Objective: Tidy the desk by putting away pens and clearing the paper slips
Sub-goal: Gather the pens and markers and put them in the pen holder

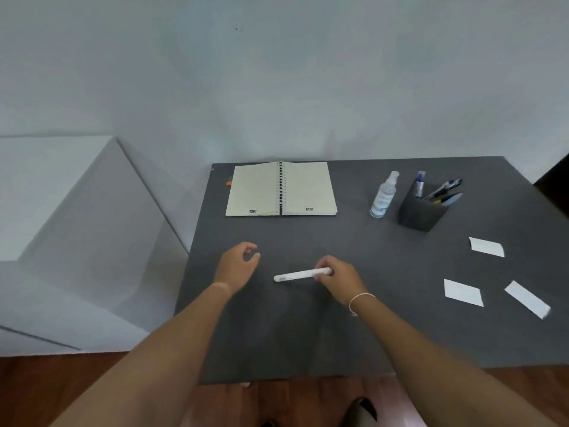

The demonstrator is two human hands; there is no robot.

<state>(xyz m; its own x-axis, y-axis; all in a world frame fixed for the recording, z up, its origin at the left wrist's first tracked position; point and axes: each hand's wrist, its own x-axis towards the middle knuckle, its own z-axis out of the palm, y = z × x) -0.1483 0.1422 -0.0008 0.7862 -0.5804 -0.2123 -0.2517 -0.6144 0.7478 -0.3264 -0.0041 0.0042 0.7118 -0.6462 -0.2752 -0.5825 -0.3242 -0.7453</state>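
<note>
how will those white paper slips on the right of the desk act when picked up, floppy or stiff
The three paper slips look thin and lie flat on the desk, so they are probably floppy and very light. Lying flush, their edges may be hard to pinch; sliding one to the desk's edge could help. A draught might shift them.

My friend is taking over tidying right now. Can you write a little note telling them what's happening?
Right hand: holding a white pen by one end, low over the desk.
Left hand: empty, fingers loosely curled.
Pen cup: far right, beside the spray bottle, already has several pens.
Paper slips: three, still lying at the right side.
Notebook: open at the back.
Left to do: put the white pen in the cup, then clear the slips.
</note>
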